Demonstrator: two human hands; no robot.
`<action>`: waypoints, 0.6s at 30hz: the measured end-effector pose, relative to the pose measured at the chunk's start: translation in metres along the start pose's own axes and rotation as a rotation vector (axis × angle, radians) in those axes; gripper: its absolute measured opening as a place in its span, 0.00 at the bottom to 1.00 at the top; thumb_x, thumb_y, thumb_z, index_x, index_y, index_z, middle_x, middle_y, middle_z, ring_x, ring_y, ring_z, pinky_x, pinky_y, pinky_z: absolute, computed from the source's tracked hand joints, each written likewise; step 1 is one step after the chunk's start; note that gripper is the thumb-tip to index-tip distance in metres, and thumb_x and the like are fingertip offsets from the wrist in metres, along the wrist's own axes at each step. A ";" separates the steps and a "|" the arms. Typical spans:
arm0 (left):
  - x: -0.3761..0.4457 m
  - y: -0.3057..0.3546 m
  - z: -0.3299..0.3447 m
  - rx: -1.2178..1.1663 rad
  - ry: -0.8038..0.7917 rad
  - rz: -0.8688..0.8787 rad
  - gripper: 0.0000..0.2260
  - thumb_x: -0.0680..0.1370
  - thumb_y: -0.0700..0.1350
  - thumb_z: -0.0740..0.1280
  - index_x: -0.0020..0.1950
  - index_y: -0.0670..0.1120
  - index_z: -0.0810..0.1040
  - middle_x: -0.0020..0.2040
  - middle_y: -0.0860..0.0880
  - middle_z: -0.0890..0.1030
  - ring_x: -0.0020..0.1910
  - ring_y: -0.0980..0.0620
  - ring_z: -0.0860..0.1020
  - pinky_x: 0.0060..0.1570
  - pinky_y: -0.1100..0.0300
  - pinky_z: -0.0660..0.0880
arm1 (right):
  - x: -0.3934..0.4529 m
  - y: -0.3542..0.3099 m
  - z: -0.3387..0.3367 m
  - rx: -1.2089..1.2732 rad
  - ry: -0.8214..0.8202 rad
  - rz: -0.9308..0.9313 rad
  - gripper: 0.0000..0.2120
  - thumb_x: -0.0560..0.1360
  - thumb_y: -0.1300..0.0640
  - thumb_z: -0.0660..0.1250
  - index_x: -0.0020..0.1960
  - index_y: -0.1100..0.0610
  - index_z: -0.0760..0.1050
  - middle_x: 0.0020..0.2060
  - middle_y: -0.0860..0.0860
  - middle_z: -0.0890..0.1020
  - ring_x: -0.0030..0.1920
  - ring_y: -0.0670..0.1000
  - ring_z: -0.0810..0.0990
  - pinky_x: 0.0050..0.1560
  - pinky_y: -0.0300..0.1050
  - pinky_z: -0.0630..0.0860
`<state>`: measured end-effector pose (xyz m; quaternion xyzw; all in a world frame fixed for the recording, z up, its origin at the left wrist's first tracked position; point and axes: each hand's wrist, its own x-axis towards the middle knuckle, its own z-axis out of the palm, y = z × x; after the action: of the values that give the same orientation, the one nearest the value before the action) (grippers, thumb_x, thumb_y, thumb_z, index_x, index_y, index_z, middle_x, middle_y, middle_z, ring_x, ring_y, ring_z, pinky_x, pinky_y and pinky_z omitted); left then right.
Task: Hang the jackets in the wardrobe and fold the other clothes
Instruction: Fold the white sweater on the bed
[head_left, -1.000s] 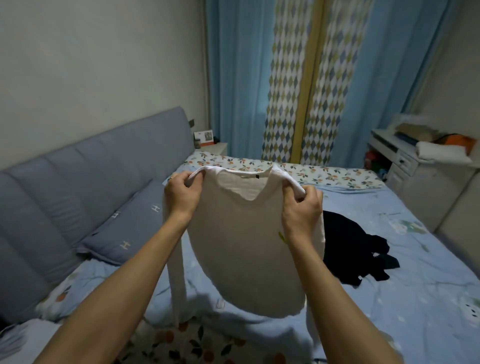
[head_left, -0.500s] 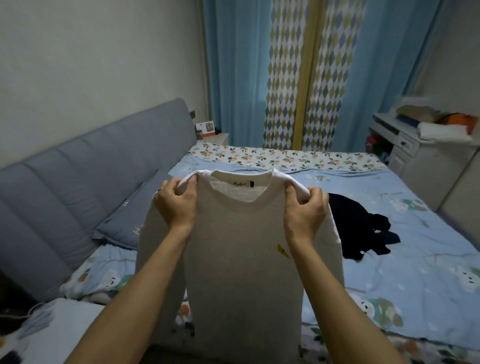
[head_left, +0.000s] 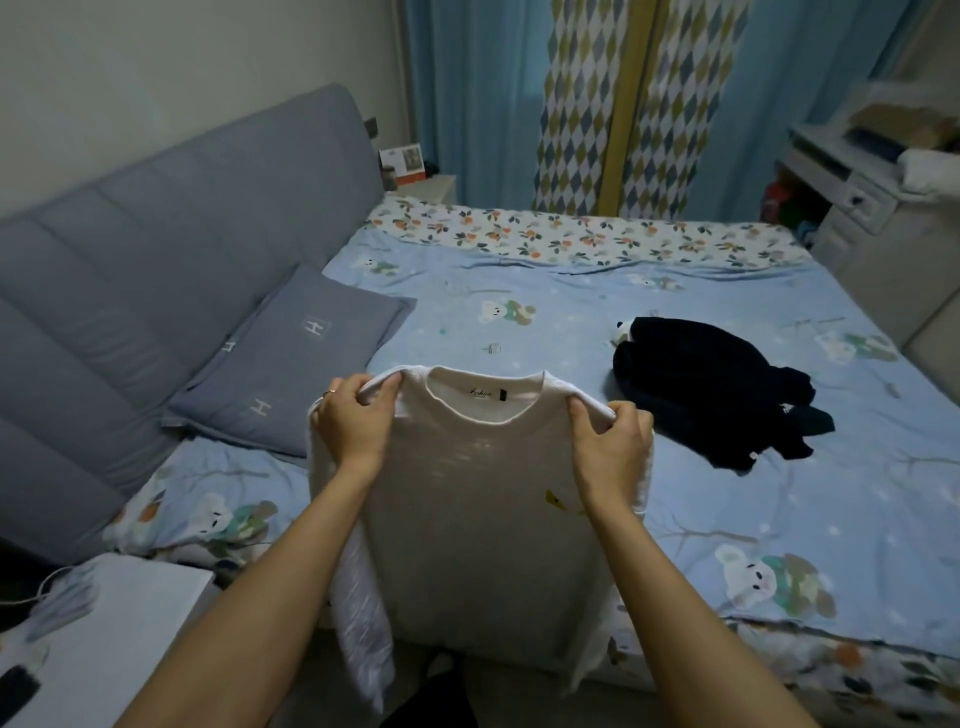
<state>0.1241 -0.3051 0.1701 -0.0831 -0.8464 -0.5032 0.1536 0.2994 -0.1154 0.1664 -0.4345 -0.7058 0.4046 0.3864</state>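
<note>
Left to right. A grey upholstered headboard (head_left: 156, 249) and a grey pillow (head_left: 296, 358) bound the left side of the bed (head_left: 519, 291), which carries a blue bear-print cover. At the lower left corner stands a white bedside cabinet (head_left: 119, 634).

The left hand (head_left: 353, 421) has its fingers (head_left: 384, 389) closed over the left shoulder seam of a cream knit sweater (head_left: 478, 519); the right hand (head_left: 613, 441) has its fingers (head_left: 576, 405) pinched shut on the right shoulder seam. The sweater hangs in front of the person, neckline and label facing the camera, its body and sleeves falling past the near edge of the bed.

Compared with a second ago, both hands have dropped from chest height toward the mattress, and the garment, then held up against the curtains, now sits low over the near edge of the bed. This suggests the inspection step is over and the sweater is about to be laid flat for folding.

To the right, a crumpled dark garment (head_left: 717, 389) lies on the cover, well apart from the sweater and not yet handled. At the far right stands a white desk (head_left: 852, 192) with clutter on its tabletop. No wardrobe is in view.
</note>
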 end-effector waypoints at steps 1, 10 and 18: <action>0.011 -0.002 0.010 0.018 -0.007 -0.007 0.13 0.73 0.54 0.74 0.41 0.44 0.82 0.43 0.43 0.81 0.42 0.41 0.78 0.47 0.48 0.75 | 0.009 0.000 0.010 -0.002 -0.002 0.008 0.16 0.75 0.45 0.70 0.48 0.58 0.72 0.50 0.52 0.71 0.53 0.55 0.72 0.59 0.53 0.72; 0.145 -0.012 0.110 0.060 -0.153 0.002 0.13 0.74 0.55 0.73 0.38 0.48 0.77 0.42 0.43 0.79 0.44 0.39 0.78 0.48 0.50 0.72 | 0.122 -0.014 0.118 -0.065 0.001 0.002 0.16 0.75 0.46 0.70 0.48 0.59 0.72 0.51 0.55 0.71 0.56 0.58 0.70 0.60 0.55 0.70; 0.217 -0.036 0.221 0.168 -0.262 -0.054 0.15 0.75 0.56 0.72 0.39 0.44 0.79 0.42 0.42 0.80 0.46 0.40 0.78 0.48 0.49 0.73 | 0.220 0.022 0.200 -0.198 -0.082 0.040 0.15 0.76 0.45 0.69 0.47 0.56 0.72 0.49 0.52 0.69 0.55 0.57 0.71 0.54 0.46 0.68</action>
<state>-0.1297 -0.1312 0.1159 -0.1121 -0.9002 -0.4195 0.0346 0.0557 0.0478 0.1143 -0.4675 -0.7487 0.3579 0.3045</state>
